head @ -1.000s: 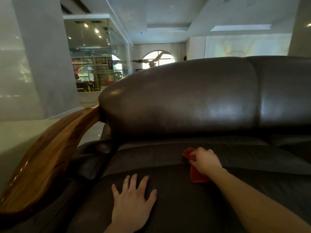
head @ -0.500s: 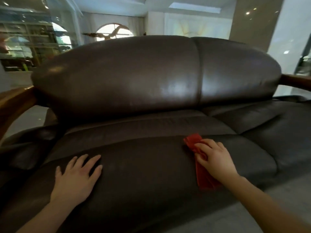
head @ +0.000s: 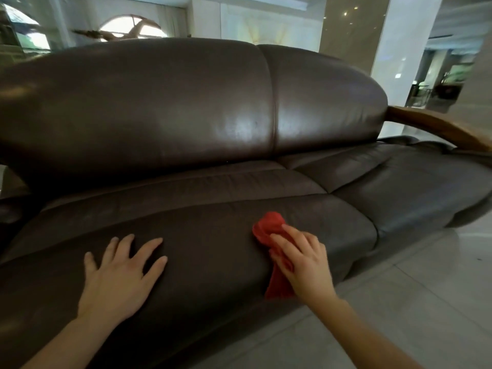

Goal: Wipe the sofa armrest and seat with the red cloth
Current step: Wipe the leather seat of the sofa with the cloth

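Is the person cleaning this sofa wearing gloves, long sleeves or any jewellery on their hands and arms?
No. Both the left hand and the right hand are bare, without gloves. No rings, watch or bracelet show. Both forearms are uncovered as far as the picture's bottom edge, so no sleeve is visible; any sleeve would sit higher up, out of view.

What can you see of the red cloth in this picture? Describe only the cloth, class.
The red cloth is a plain, soft-looking fabric, bunched and creased rather than spread flat. It lies on the dark brown leather seat cushion near its front edge, with its lower end trailing down over that edge. The right hand presses on its middle, fingers laid across it, hiding part of it. Nothing else touches it.
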